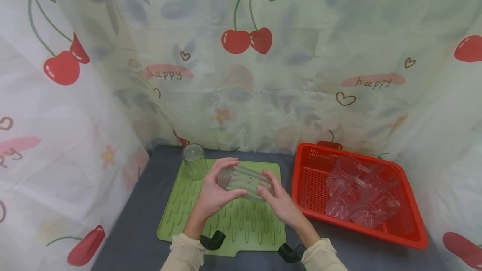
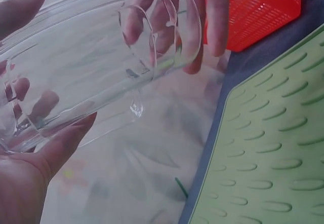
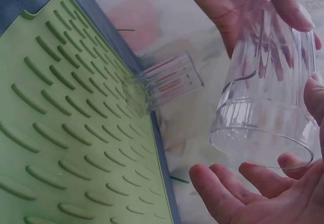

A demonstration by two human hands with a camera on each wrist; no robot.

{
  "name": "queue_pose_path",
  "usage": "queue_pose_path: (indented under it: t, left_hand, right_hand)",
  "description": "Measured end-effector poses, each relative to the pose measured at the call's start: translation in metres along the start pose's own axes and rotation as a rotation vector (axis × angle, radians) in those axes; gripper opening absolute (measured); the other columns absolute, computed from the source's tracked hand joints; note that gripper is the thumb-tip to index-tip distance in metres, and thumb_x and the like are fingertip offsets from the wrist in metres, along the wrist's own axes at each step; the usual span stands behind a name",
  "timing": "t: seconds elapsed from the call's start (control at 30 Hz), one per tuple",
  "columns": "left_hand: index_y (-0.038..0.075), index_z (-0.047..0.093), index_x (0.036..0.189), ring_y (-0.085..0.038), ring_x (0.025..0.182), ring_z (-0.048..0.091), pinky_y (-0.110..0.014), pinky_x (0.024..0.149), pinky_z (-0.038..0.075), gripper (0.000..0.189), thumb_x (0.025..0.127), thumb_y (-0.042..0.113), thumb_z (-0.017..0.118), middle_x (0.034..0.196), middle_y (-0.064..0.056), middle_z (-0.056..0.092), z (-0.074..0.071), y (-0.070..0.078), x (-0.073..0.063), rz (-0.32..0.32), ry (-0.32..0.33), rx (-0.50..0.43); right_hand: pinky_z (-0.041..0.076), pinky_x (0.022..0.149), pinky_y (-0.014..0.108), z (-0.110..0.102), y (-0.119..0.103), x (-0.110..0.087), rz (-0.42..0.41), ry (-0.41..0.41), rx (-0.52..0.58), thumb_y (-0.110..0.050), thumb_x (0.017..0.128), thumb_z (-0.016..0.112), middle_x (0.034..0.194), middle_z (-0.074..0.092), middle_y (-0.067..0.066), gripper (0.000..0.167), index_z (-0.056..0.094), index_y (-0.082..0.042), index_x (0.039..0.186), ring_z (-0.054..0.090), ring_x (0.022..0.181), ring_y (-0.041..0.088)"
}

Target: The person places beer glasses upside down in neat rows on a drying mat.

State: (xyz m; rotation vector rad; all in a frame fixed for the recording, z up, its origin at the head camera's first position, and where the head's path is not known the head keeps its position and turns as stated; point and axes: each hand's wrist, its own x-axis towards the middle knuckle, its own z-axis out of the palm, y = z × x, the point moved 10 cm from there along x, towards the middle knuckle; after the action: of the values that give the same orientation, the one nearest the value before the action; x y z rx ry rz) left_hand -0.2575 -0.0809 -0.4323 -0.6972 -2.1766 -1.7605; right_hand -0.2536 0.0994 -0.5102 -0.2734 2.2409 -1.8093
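Note:
A clear fluted glass tumbler (image 1: pixel 246 182) lies tilted on its side in the air above the green mat, held between both hands. My left hand (image 1: pixel 214 193) grips its base end, with thumb and fingers round the wall. At the other end, my right hand (image 1: pixel 280 204) holds the tumbler near its open rim; in the right wrist view its fingers (image 3: pixel 253 183) stretch beneath the rim. A second clear glass (image 1: pixel 196 164) stands upside down on the mat's far left corner, apart from both hands.
The green ridged drying mat (image 1: pixel 222 231) covers part of the dark tabletop (image 1: pixel 129 225). To the right, a red plastic basket (image 1: pixel 310 187) contains several clear glasses (image 1: pixel 361 195). A cherry-printed curtain (image 1: pixel 263 108) encloses the back and sides.

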Motion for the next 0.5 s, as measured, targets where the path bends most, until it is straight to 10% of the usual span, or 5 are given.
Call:
queue_pose_path:
  t: [0.5]
  left_hand:
    - [0.024,0.063,0.138,-0.017,0.138,0.051,-0.042,0.113,0.046,0.072,0.073,0.017,0.094,0.148,0.001,0.055,0.008,0.005,0.006,0.007,-0.008,0.025]
  right_hand:
    - [0.043,0.115,0.055,-0.011,0.003,-0.01,-0.042,0.105,-0.159,-0.052,0.099,0.06,0.161,0.043,0.003,0.073,0.031,-0.024,0.16,0.042,0.149,0.031]
